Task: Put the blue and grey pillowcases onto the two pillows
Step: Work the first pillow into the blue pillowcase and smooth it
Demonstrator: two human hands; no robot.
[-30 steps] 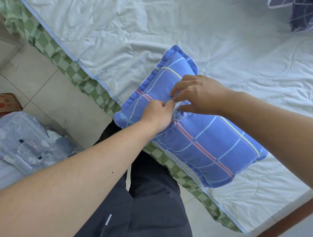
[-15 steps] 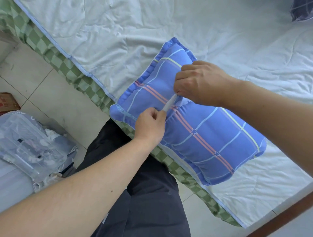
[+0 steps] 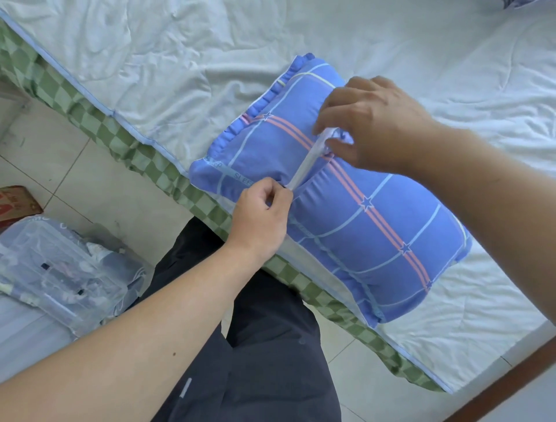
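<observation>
Head view. Hands: your left hand [image 3: 264, 214], centre of frame, is closed in a pinch on the lower end of a pale tie strip [image 3: 304, 168]; your right hand [image 3: 376, 120], upper right of centre, has its fingers curled shut on the strip's upper end. Strip: stretched taut between both hands across the cinched middle of the pillow.

Blue pillowcase [image 3: 361, 223]: centre to right of frame, fully over its pillow, lying on the white bed sheet [image 3: 180, 54] at the bed's near edge. Judged done apart from fastening this tie.

Grey pillowcase and second pillow: not identifiable; a dark scrap of fabric [image 3: 511, 3] at the top right corner is too cropped to name. Judged still to do.

Lower left: clear plastic box [image 3: 54, 268] on the floor.
</observation>
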